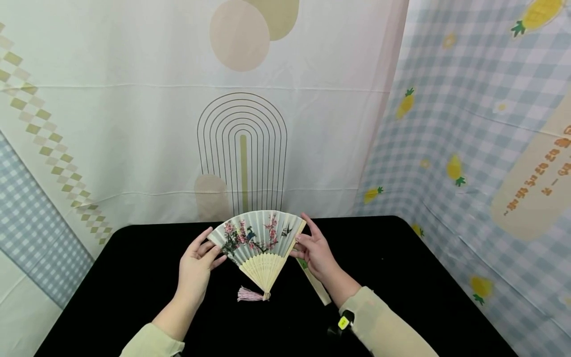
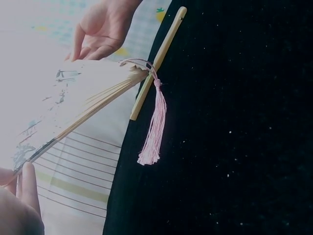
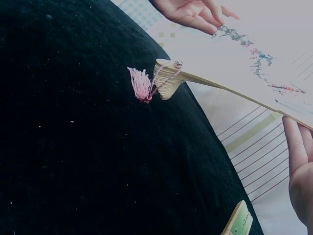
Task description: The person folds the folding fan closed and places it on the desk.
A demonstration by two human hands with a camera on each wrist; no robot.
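A folding fan [image 1: 256, 235] is spread wide above the black table, its pale leaf painted with pink blossoms, dark leaves and birds. My left hand [image 1: 194, 267] pinches the fan's left end between thumb and fingers. At the opposite end, the thumb and fingers of my right hand [image 1: 318, 253] grip the outer rib. The cream ribs meet at the bottom, where a pink tassel [image 2: 155, 127] hangs from a cord. Behind my right hand lies a second fan, a folded one [image 1: 318, 288] with pale outer sticks and a bit of green, partly hidden by that hand.
The black-covered table [image 1: 147, 277] reaches back to a white patterned curtain [image 1: 160, 148]. On the right hangs a blue checked cloth [image 1: 446, 124] with pineapples. A dark wrist device [image 1: 345, 320] with a yellow label sits at my right cuff.
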